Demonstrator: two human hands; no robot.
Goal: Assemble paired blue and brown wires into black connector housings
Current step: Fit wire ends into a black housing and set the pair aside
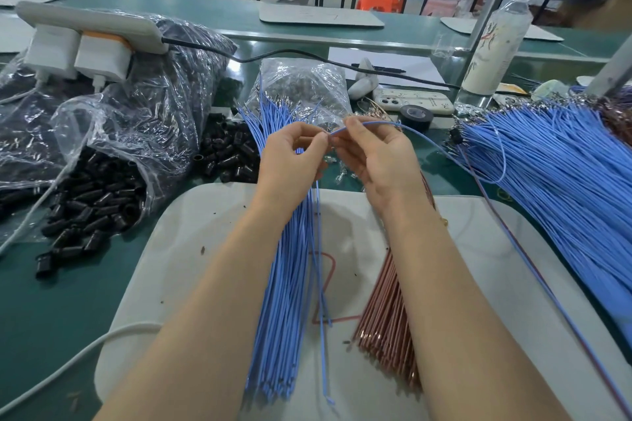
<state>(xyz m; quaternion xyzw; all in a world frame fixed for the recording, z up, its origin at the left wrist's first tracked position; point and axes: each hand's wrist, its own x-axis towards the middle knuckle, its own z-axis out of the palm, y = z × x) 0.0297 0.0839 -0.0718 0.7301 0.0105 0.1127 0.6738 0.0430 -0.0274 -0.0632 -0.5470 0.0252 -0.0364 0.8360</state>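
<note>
View from the head camera, listed by size. The white mat (171,249) fills the lower centre of the frame. A heap of blue wires (564,181) fans across the right edge. A clear bag of black connector housings (99,202) spills open at mid left, with a smaller loose pile of housings (227,155) just left of the hands. On the mat a blue bundle (287,301) lies under the left forearm and a brown bundle (386,318) under the right, both running from bottom to top of the frame. Above them, at centre, my left hand (290,161) and right hand (379,157) meet fingertip to fingertip. Each holds a narrow thumb-and-forefinger pinch on the single blue wire (420,137), and I see no housing in either hand. The wire's long axis leaves the pinches toward the right, arching over the right hand and dropping toward the heap, so its free end sits at the left pinch, pointing left. The housings lie on that same left side, nearer the left hand. I judge that the left hand should fetch a housing while the right steadies the wire. The terminal itself is too small to make out.
</note>
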